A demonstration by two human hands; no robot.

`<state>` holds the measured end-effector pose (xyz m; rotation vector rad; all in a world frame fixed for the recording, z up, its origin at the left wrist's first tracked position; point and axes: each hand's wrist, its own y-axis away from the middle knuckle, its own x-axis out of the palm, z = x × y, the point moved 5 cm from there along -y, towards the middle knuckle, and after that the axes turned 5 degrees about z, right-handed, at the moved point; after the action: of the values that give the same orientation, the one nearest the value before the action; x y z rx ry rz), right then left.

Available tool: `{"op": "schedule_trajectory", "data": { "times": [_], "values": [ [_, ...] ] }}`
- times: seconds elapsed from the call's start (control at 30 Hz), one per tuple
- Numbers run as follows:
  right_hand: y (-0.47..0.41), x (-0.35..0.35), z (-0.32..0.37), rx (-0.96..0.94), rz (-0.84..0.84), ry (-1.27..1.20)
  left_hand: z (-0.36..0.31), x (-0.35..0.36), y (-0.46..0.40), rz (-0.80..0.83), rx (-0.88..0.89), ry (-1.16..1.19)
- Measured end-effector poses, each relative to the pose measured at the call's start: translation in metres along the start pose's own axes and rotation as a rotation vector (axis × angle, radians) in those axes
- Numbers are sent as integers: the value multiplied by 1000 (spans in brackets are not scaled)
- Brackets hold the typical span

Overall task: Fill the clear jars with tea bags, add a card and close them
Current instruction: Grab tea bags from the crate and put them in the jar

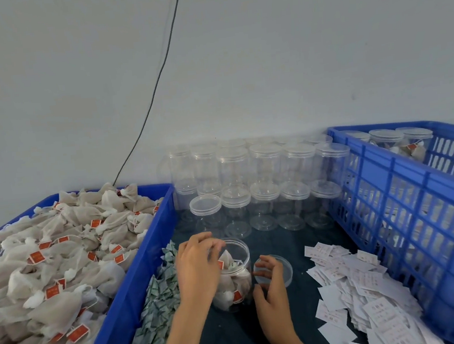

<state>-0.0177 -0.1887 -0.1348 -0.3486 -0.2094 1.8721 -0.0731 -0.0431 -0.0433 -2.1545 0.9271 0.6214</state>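
1. An open clear jar (234, 276) is seen standing upright on the dark mat (290, 318), near the front middle of the work area; it is largely filled with tea bags
2. The left hand (199, 266) is laid over the jar's near-left side and mouth, with its fingers curled over the rim; whether a tea bag is pinched by them cannot be told
3. The clear lid (281, 270) is held by the right hand (270, 287) just to the right of the jar, the fingers and thumb being curled round the lid's edge; the lid is tilted and is not seated on the jar
4. A large blue tray (132, 292) heaped with loose tea bags (52, 271), each bearing a red tag, is placed at the left
5. A pile of small green-printed folded packets (161, 311) is found between the tray's wall and the jar
6. A scatter of white cards (356, 292) is spread on the mat to the right of the hands
7. Rows of empty lidded jars (261, 190) are stacked against the wall (237, 60) behind the work area
8. A blue slatted crate (419, 222) is set at the right, and filled, closed jars (409, 143) are visible inside its far end
9. A thin dark cable (156, 84) is seen running down the wall
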Motion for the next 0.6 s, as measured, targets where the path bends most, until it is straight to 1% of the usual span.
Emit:
{"op": "schedule_trajectory", "data": {
  "times": [0.03, 0.07, 0.13, 0.17, 0.2, 0.23, 0.3, 0.4, 0.5, 0.6],
  "values": [
    [-1, -4, 3, -1, -30, -20, 2, -2, 1, -29, 18, 77],
    [-3, -11, 5, 1, -73, -34, 5, -4, 3, -52, 19, 201],
    [-12, -37, 11, 14, -176, -5, 14, -1, 11, -37, -33, 497],
    [-19, -55, 12, 21, -210, 62, 18, 5, 16, 14, -78, 626],
    [-27, -73, 13, 26, -221, 181, 22, 14, 20, 72, -115, 724],
    [-36, -91, 12, 36, -211, 352, 26, 23, 24, 127, -135, 775],
    [-53, -118, 8, 76, -138, 701, 33, 40, 33, 211, -129, 753],
    [-81, -136, -8, 179, 52, 984, 39, 56, 40, 221, -120, 693],
    [-103, -139, -21, 238, 186, 1100, 43, 66, 41, 180, -125, 699],
    [-116, -136, -34, 285, 243, 1166, 47, 72, 40, 135, -124, 727]
  ]
}}
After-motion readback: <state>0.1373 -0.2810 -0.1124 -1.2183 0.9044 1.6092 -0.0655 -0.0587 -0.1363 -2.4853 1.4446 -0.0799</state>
